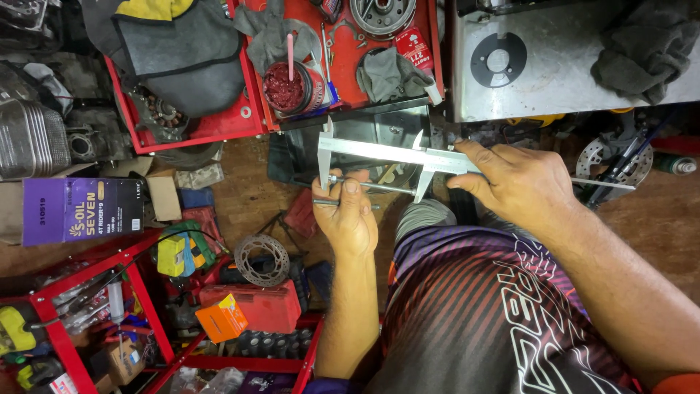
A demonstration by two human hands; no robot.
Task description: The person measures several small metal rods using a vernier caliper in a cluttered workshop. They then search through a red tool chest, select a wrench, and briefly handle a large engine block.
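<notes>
Person wears a short-sleeved sports jersey [481,306], dark with purple and thin red-orange diagonal stripes, plus large white outlined lettering-style graphics down the right side of the chest. Both forearms bare, no gloves, no watch, no rings visible on left hand [348,211] or right hand [514,179]. Orange-red edge of fabric shows at the lower right corner by the right arm; grey trouser knee [423,215] shows above the jersey.

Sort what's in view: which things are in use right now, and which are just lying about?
In use:
left hand holding a thin metal rod
right hand on the steel caliper, jaws spanning the rod

Lying about:
grease tub
brake disc
orange box
grey rags
</notes>
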